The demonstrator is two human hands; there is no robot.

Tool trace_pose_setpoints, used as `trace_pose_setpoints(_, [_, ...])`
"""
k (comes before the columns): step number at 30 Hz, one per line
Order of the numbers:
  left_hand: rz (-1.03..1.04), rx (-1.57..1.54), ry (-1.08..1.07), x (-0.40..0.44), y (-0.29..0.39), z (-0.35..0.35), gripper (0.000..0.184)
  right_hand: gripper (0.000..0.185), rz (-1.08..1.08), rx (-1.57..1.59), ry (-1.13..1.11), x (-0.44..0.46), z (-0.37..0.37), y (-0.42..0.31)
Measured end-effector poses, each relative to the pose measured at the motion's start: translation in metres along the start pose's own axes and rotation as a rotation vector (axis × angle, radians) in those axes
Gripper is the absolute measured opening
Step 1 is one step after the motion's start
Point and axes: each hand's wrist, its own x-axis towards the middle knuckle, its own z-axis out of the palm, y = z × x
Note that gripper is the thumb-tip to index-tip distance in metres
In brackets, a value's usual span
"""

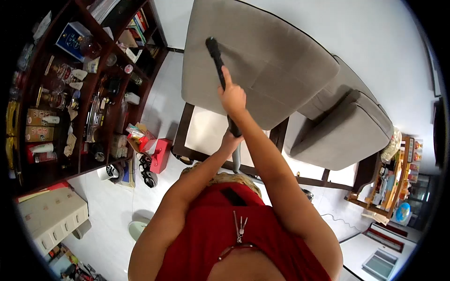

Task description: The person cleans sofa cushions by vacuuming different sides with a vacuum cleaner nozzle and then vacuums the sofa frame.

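A black vacuum cleaner wand [219, 64] reaches up from my body, its brush head [212, 43] against a large grey-brown sofa cushion [272, 61]. My right hand [233, 98] is wrapped round the middle of the wand, the index finger stretched along it. Lower down, my left hand [229, 142] grips the wand's near end, its fingers partly hidden. From there a grey hose [236, 161] hangs down in front of me. The big cushion leans up over a dark wooden sofa frame [185, 124] with a pale base [206, 129].
More grey cushions [344, 131] stand on the right. Dark shelves [84, 117] crowded with bottles and boxes line the left. Shoes [146, 171] and a red box [161, 154] lie on the floor by the frame. A cable [340, 219] crosses the floor at right.
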Motion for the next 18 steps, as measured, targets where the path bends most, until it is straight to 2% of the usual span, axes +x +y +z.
trace_pose_setpoints(2, [-0.029, 0.015, -0.041, -0.007, -0.012, 0.0, 0.065, 0.072, 0.001, -0.01, -0.039, -0.009, 0.015, 0.014])
trace_pose_setpoints(6, [-0.013, 0.065, -0.063, -0.021, -0.019, 0.006, 0.064, 0.068, -0.005, 0.078, -0.067, -0.018, -0.003, 0.018])
trace_pose_setpoints(8, [0.123, 0.135, 0.008, -0.006, -0.024, 0.005, 0.066, 0.066, -0.088, 0.151, 0.032, -0.015, -0.03, 0.002])
trace_pose_setpoints(11, [0.315, 0.021, 0.044, 0.023, 0.02, 0.007, 0.067, 0.071, -0.283, 0.164, 0.275, 0.011, -0.065, -0.025])
trace_pose_setpoints(13, [0.41, -0.069, 0.061, 0.041, 0.061, 0.011, 0.061, 0.069, -0.304, 0.158, 0.326, 0.041, -0.088, -0.044])
trace_pose_setpoints(16, [0.414, -0.032, 0.095, 0.039, 0.126, 0.017, 0.05, 0.061, -0.18, 0.098, 0.254, 0.082, -0.107, -0.065])
trace_pose_setpoints(18, [0.356, -0.174, 0.046, 0.046, 0.126, 0.018, 0.045, 0.063, -0.189, 0.06, 0.225, 0.098, -0.098, -0.064])
